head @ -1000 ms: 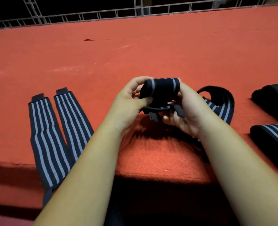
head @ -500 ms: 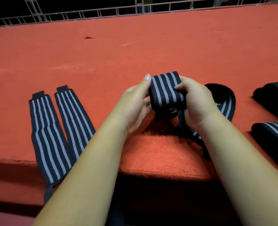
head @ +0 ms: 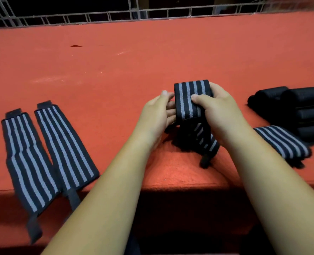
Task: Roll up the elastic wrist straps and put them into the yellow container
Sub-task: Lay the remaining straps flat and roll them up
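The right hand (head: 220,111) grips a half-rolled striped strap (head: 189,100), thumb pressed across the front and fingers curled behind it. The left hand (head: 156,116) stands just at nine o'clock of the roll, palm turned toward it and fingers nearly straight, their tips touching the roll's end. The hands are close together, with the roll between them just right of the view's centre.

The strap is a woven elastic band, black with pale grey lengthwise stripes and a fine ribbed knit. Its rolled part forms a squat cylinder. A loose tail (head: 207,144) hangs from it toward six o'clock and bunches on the red felt table (head: 115,70), whose nap is matted and scuffed.

At eight o'clock an outer flat strap (head: 29,159) and an inner flat strap (head: 68,150) lie side by side, each ending in a plain dark tab that droops over the table's near edge. At three o'clock a rolled strap (head: 281,142) lies on its side, and beyond it, toward two o'clock, sits a heap of black rolls (head: 303,107), fuzzy and matte. A metal lattice (head: 97,15) runs along the far edge at twelve o'clock.
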Motion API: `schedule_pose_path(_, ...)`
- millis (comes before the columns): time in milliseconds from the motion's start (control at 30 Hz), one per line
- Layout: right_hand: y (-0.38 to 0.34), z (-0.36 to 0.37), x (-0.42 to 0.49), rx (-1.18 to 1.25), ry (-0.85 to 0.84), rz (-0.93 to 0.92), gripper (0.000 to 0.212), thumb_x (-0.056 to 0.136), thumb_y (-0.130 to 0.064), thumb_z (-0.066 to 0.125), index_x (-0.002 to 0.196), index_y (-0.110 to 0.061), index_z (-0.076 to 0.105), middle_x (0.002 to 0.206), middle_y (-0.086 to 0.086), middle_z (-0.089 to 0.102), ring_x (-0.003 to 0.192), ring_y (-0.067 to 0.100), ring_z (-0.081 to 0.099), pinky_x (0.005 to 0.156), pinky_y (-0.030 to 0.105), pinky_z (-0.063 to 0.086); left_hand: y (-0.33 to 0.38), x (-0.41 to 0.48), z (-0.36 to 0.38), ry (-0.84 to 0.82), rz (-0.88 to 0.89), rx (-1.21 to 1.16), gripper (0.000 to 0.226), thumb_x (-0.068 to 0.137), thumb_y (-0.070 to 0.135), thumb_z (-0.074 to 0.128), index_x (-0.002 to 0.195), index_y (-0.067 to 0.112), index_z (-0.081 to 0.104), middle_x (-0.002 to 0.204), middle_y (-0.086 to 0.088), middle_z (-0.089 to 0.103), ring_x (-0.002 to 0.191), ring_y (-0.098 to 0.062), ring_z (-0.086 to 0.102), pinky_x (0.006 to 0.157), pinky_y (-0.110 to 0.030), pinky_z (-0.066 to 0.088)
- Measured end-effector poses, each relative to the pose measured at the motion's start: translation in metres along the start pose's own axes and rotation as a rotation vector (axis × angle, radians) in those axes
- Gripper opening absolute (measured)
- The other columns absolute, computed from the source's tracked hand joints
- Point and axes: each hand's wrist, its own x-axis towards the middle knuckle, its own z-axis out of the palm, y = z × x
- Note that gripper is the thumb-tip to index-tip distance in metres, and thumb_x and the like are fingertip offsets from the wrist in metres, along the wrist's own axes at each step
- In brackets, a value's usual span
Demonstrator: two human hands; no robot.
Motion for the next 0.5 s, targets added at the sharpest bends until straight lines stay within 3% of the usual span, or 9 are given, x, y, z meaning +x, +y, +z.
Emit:
schedule_pose_path(67,0.001,-0.016,-0.005,0.019,0.067,0.002,0.038,0.08,-0.028,0.067,0.118,-0.023,0.074,0.105,0.0,0.08,0.096,0.016,0.076,0.094,0.048,0.062,-0.012,0.004,0.014,-0.03,-0.058,0.106,0.04,0.106,0.002,0.043,0.141,-0.001,0.061,0.125,-0.021,0.077,0.096,-0.027,0.079,0.078,-0.03,0.064)
schedule_pose_path(100,0.002,-0.025,-0.007,0.033,0.099,0.015,0.036,0.079,-0.027,0.067,0.114,-0.022,0.075,0.106,0.003,0.08,0.097,0.021,0.077,0.096,0.051,0.062,-0.021,0.006,0.019,-0.053,-0.034,0.284,0.045,0.099,0.001,0.047,0.141,0.006,0.063,0.128,-0.014,0.077,0.107,-0.026,0.077,0.09,-0.033,0.064)
schedule_pose_path(167,0.005,-0.042,-0.011,0.039,0.15,0.052,0.032,0.08,-0.023,0.068,0.11,-0.018,0.077,0.107,0.008,0.081,0.101,0.03,0.078,0.098,0.055,0.06,-0.032,0.006,0.027,-0.184,0.075,0.74,0.05,0.091,0.015,0.058,0.14,0.022,0.066,0.134,0.002,0.074,0.126,-0.018,0.068,0.112,-0.04,0.053)
schedule_pose_path(267,0.011,-0.062,-0.017,-0.014,0.178,0.077,0.024,0.088,-0.014,0.068,0.111,-0.017,0.078,0.106,0.008,0.082,0.1,0.029,0.078,0.098,0.056,0.061,-0.04,-0.002,0.039,-0.403,0.1,1.167,0.072,0.09,0.045,0.078,0.154,0.027,0.052,0.156,-0.001,0.051,0.149,-0.024,0.04,0.123,-0.043,0.037)
schedule_pose_path(367,0.016,-0.074,-0.023,-0.03,0.181,0.106,0.028,0.083,-0.019,0.068,0.108,-0.017,0.078,0.102,0.006,0.082,0.1,0.031,0.079,0.095,0.057,0.062,-0.049,-0.005,0.049,-0.473,0.115,1.372,0.115,0.075,0.081,0.077,0.168,0.031,0.031,0.172,0.002,0.025,0.16,-0.025,0.017,0.131,-0.05,0.021)
schedule_pose_path(433,0.017,-0.08,-0.023,-0.035,0.184,0.127,0.026,0.082,-0.021,0.068,0.105,-0.015,0.078,0.1,0.008,0.082,0.099,0.034,0.079,0.095,0.059,0.062,-0.054,-0.004,0.05,-0.473,0.133,1.366,0.109,0.077,0.08,0.076,0.167,0.037,0.032,0.176,0.003,0.019,0.162,-0.025,0.013,0.132,-0.051,0.017)
schedule_pose_path(500,0.018,-0.083,-0.023,-0.043,0.196,0.135,0.025,0.083,-0.023,0.068,0.104,-0.014,0.078,0.1,0.008,0.082,0.1,0.036,0.078,0.095,0.06,0.062,-0.055,0.0,0.049,-0.457,0.139,1.313,0.091,0.079,0.071,0.074,0.16,0.039,0.046,0.172,0.003,0.029,0.158,-0.027,0.022,0.13,-0.05,0.024)
